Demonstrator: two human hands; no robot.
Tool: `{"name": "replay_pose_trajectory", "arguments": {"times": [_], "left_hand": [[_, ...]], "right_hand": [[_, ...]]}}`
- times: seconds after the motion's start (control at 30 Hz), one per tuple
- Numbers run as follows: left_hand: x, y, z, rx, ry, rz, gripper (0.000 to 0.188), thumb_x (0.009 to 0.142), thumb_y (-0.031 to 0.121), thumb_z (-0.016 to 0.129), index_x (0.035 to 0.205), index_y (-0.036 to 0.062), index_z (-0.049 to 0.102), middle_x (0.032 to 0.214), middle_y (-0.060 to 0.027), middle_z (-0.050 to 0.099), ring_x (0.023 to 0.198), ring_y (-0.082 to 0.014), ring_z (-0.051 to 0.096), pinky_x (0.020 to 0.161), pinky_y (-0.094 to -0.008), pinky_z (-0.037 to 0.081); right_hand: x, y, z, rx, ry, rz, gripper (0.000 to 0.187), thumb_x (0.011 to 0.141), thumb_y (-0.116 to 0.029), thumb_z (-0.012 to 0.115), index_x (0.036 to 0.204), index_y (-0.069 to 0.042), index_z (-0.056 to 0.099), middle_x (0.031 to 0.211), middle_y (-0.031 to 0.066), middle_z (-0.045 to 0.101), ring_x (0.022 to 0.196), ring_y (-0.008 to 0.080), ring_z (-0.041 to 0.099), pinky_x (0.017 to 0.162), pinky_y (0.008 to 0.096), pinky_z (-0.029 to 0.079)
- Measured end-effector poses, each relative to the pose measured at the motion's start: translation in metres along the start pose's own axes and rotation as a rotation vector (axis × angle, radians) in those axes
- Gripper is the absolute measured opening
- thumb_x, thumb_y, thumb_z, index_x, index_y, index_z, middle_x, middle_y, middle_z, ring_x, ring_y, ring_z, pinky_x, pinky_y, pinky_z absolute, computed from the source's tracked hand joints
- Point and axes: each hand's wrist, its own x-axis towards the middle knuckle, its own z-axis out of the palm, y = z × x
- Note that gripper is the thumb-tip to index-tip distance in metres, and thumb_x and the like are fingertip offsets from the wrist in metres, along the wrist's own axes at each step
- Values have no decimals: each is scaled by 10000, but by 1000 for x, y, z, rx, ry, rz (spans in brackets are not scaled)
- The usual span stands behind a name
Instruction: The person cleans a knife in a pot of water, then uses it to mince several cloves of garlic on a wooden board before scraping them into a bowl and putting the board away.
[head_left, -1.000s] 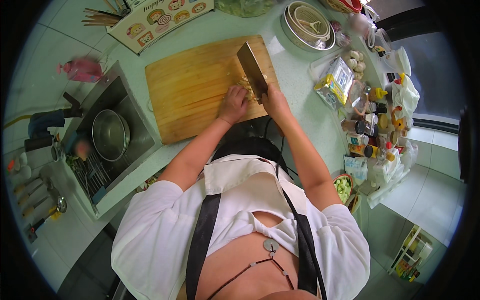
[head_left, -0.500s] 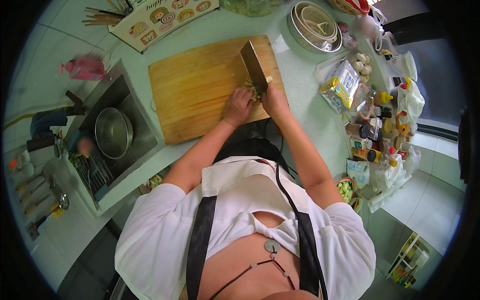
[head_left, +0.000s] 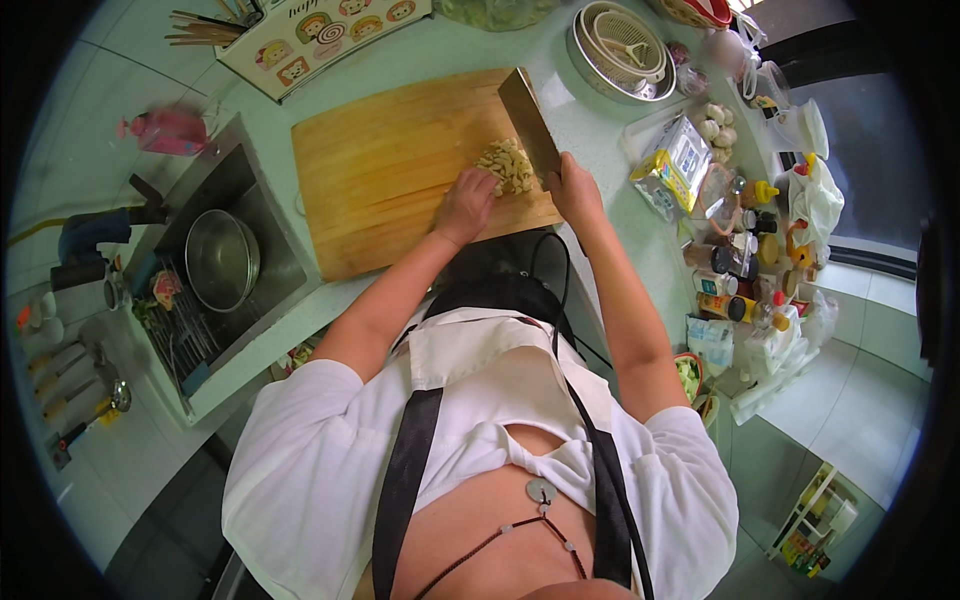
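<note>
One pink bottle stands on the left, just beyond the sink, and a round metal bowl sits inside that sink. To the right lies the wooden cutting board, wide across the counter, its long side running left to right.

The left hand rests low over the board's near right part, fingers bent and drawn together. Its fingertips come up to the near left edge of the chopped pale pieces; whether they pinch any of them cannot be told. This is the nearer of the two hands: the pile spreads just to its right and a little to the far side, in a loose heap with no clear long axis.

Just right of the pile is the cleaver, its broad face turned toward the pieces and its length slanting from the handle at the near right to the tip at the far left. The gap between blade and pile is slight, and contact with the board cannot be made out. The right hand closes firmly round the handle near the board's right edge, so the blade lies between this fist and the far side, with the pieces to its left.
</note>
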Motion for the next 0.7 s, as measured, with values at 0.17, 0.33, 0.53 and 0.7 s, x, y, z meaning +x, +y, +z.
{"name": "replay_pose_trajectory", "arguments": {"times": [0.17,0.33,0.53,0.7], "left_hand": [[8,0,10,42,34,-47,314,705,34,603,1013,47,543,1024,-127,532,988,-322,483,858,-386,417],[8,-4,12,34,63,-34,327,703,43,609,1022,29,538,1040,-128,522,989,-332,473,869,-398,406],[2,2,6,-37,121,-46,332,700,48,616,1023,20,543,1057,-139,517,1014,-342,469,894,-406,399],[1,-2,9,-49,104,-16,324,699,23,606,1018,31,550,1046,-138,521,1008,-339,476,883,-401,411]], "right_hand": [[-8,-3,6,-14,-10,32,248,817,-198,524,1003,-52,451,802,241,603,778,428,571,662,511,448],[-8,-2,-2,-7,4,-47,259,822,-205,522,1026,-57,459,809,232,608,780,414,578,668,504,452],[-9,-2,-24,-105,-95,-76,233,825,-212,511,977,-42,465,799,228,608,768,413,580,664,503,454],[-8,-2,-20,-67,-104,-95,198,827,-195,493,945,-38,469,784,233,608,758,419,581,664,509,454]]}}
